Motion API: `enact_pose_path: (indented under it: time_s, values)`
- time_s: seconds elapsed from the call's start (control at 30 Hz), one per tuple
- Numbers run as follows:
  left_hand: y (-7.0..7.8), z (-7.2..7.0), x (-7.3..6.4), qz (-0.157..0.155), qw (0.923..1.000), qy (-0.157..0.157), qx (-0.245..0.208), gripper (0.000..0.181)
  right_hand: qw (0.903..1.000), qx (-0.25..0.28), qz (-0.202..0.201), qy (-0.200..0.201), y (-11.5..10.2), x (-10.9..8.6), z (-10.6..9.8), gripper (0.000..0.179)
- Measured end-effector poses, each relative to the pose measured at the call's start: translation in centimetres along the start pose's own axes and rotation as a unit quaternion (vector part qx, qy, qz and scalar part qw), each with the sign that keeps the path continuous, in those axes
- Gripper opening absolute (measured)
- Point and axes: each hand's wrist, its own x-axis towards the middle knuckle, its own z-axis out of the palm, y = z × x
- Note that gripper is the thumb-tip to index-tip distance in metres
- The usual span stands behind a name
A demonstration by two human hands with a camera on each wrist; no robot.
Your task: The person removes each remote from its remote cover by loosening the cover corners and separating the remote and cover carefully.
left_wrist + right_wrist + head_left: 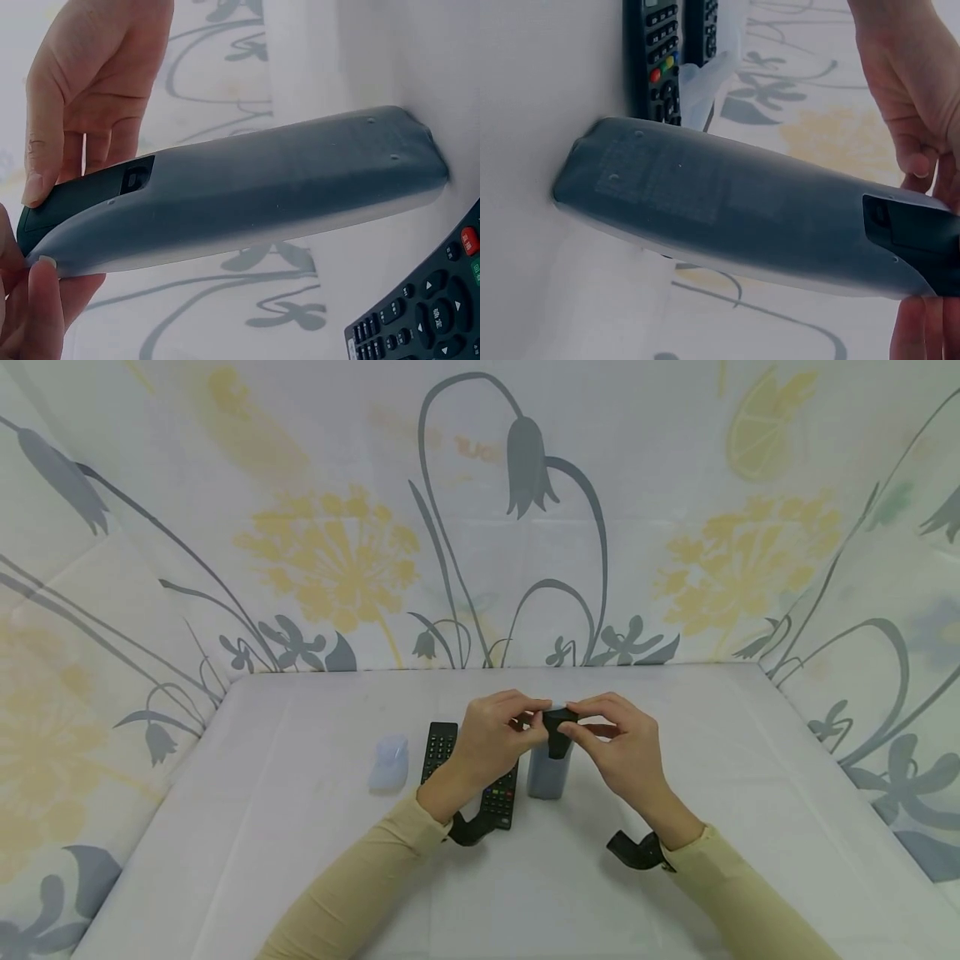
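A black remote control (558, 745) stands on end on the white table, its back facing me. A translucent bluish cover (262, 195) wraps most of it, leaving the dark upper back bare. My left hand (495, 731) pinches the cover's edge at the top left corner between thumb and fingers. On the opposite corner, my right hand (622, 743) grips the top with thumb and fingertips. The lower end of the covered remote touches the table in both wrist views. Its button side is hidden.
Left of the standing remote lie two more black remotes, one farther off (441, 742) and one nearer (501, 797), partly behind my left hand and wrist. A crumpled translucent cover (388, 763) rests farther left. Flower-patterned cloth (480, 568) hangs around the table.
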Motion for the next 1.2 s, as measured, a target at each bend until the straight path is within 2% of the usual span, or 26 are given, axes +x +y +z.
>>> enact_pose_path:
  time_s: [0.37, 0.47, 0.6, 0.67, 0.87, 0.93, 1.03, 1.2]
  values:
    - [-0.6, -0.1, 0.2, -0.030, 0.9992, -0.010, -0.026, 0.019, 1.0000, 0.003, -0.004, -0.001, 0.2, 0.1, 0.1, 0.028]
    - [-1.0, -0.1, 0.0, -0.065, 0.9965, -0.021, -0.048, 0.018, 1.0000, -0.002, -0.004, -0.002, 0.1, 0.0, 0.1, 0.028]
    - [-1.6, -0.2, -0.4, -0.139, 0.9844, -0.048, -0.097, 0.014, 1.0000, -0.005, -0.002, -0.006, 0.0, 0.0, 0.1, 0.028]
    - [-1.8, -0.3, -0.6, -0.165, 0.9769, -0.061, -0.121, 0.013, 1.0000, -0.005, 0.002, -0.007, 0.0, 0.0, 0.1, 0.028]
    - [-1.9, -0.5, -0.7, -0.228, 0.9524, -0.093, -0.180, 0.016, 0.9986, 0.031, 0.038, -0.020, 3.0, -0.6, -0.1, 0.035]
    - [-1.9, -0.6, -0.6, -0.245, 0.9462, -0.097, -0.188, 0.017, 0.9960, 0.059, 0.060, -0.029, 3.7, -0.8, -0.3, 0.040]
    - [-1.7, -0.6, -0.6, -0.260, 0.9408, -0.100, -0.193, 0.018, 0.9900, 0.098, 0.092, -0.044, 3.9, -0.8, -0.8, 0.042]
    - [-1.8, -0.5, -0.8, -0.266, 0.9365, -0.110, -0.199, 0.020, 0.9741, 0.142, 0.155, -0.084, 4.6, -0.6, -1.6, 0.034]
